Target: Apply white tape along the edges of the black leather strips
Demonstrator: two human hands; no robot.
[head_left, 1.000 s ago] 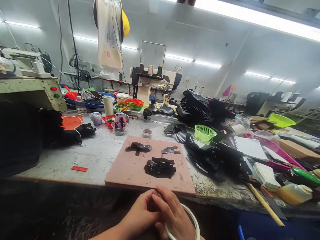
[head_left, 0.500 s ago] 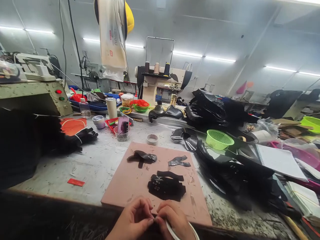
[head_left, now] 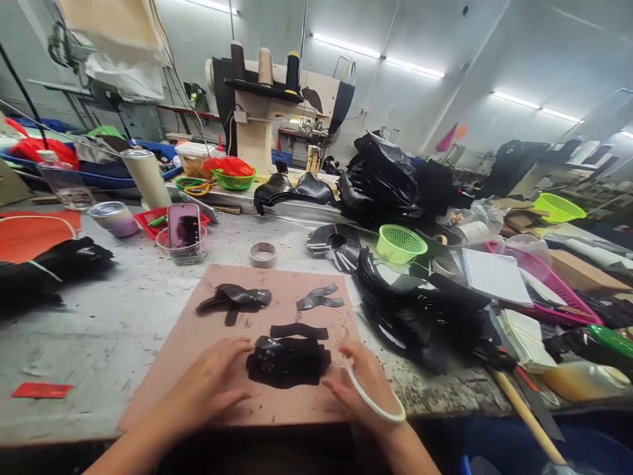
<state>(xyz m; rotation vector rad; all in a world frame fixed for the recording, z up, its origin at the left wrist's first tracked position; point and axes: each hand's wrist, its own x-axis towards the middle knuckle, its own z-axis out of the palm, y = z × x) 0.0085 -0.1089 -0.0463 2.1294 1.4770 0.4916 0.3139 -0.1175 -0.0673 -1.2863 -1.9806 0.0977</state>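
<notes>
Cool white light falls from tube lights (head_left: 346, 46) across the upper frame, leaving the pale tabletop (head_left: 119, 323) bright. The black pieces (head_left: 291, 363) at lower centre sink into near-solid dark, and deep shadow fills the bottom edge. The left hand (head_left: 210, 377) is softly blurred; wide-angle stretching tilts shapes toward the sides.
</notes>
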